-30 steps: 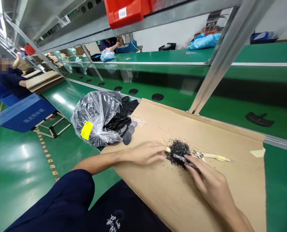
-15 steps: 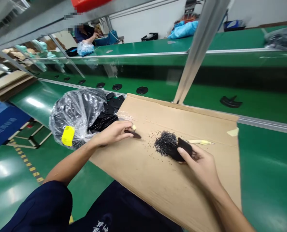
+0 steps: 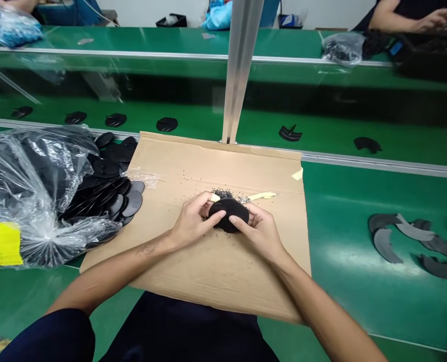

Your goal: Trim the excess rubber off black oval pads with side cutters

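Note:
Both of my hands grip a black oval piece above the cardboard sheet. My left hand has its thumb on the near face, with a pale yellow wrap on one finger. From the other side my right hand pinches the piece, its thumb also on the face. Whether one piece or two lie together there, I cannot tell. Just behind it is a pile of tiny black bits, partly covered by the piece. A thin tool with a yellow-wrapped handle lies behind my right hand.
On the left a clear plastic bag with a yellow label spills black oval plates. Curved black parts lie on the green bench at right. A metal post rises behind the cardboard. Another person's hands show at upper right.
My hands have come together on the black piece; before, each held a black piece apart. The view has turned to the right, bringing the curved parts into sight.

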### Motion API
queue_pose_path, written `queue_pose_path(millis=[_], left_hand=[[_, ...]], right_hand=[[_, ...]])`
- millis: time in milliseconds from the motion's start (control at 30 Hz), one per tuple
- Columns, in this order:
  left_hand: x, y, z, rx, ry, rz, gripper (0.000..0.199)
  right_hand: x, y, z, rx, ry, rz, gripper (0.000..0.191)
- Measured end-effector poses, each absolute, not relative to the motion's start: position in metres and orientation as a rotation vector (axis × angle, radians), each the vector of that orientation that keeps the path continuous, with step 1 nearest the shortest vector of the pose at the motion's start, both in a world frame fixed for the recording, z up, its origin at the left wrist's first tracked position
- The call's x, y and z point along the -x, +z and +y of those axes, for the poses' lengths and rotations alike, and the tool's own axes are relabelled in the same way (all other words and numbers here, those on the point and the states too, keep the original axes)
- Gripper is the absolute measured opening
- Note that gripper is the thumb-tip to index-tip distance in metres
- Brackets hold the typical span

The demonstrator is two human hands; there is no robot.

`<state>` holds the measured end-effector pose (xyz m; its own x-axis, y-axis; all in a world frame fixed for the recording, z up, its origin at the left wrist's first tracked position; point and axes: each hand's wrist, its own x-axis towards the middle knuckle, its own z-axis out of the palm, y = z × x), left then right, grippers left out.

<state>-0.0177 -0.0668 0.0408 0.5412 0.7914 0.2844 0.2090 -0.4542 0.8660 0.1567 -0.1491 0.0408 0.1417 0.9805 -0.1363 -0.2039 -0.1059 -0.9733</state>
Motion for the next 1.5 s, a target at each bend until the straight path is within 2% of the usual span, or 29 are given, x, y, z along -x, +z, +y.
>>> queue_pose_path(millis=[833, 900, 1000, 1133, 1267, 1400, 1500], left_hand=[[0.018, 0.037, -0.072, -1.998, 0.936, 0.774, 0.030], [0.018, 0.038, -0.072, -2.014, 0.959, 0.748, 0.029], [0.019, 0.037, -0.073, -2.018, 0.970, 0.733, 0.017], [0.021, 0.036, -0.071, -1.937, 0.915, 0.703, 0.032], [0.023, 0.038, -0.066, -1.983, 0.905, 0.579, 0.023], [0.025, 0.041, -0.062, -2.165, 0.991, 0.447, 0.022], [0.026, 0.045, -0.059, -2.225, 1.014, 0.350, 0.024]], right_hand=[[-0.154, 0.040, -0.151, 1.373, 1.174, -0.971, 0.054], [-0.154, 0.041, -0.151, 1.378, 1.154, -0.999, 0.054], [-0.154, 0.041, -0.153, 1.391, 1.112, -1.048, 0.053], [-0.154, 0.042, -0.155, 1.374, 0.971, -1.141, 0.046], [-0.156, 0.044, -0.158, 1.383, 0.804, -1.314, 0.035], [-0.164, 0.048, -0.158, 1.333, 0.683, -1.565, 0.014], [-0.167, 0.049, -0.158, 1.259, 0.575, -1.677, 0.009]])
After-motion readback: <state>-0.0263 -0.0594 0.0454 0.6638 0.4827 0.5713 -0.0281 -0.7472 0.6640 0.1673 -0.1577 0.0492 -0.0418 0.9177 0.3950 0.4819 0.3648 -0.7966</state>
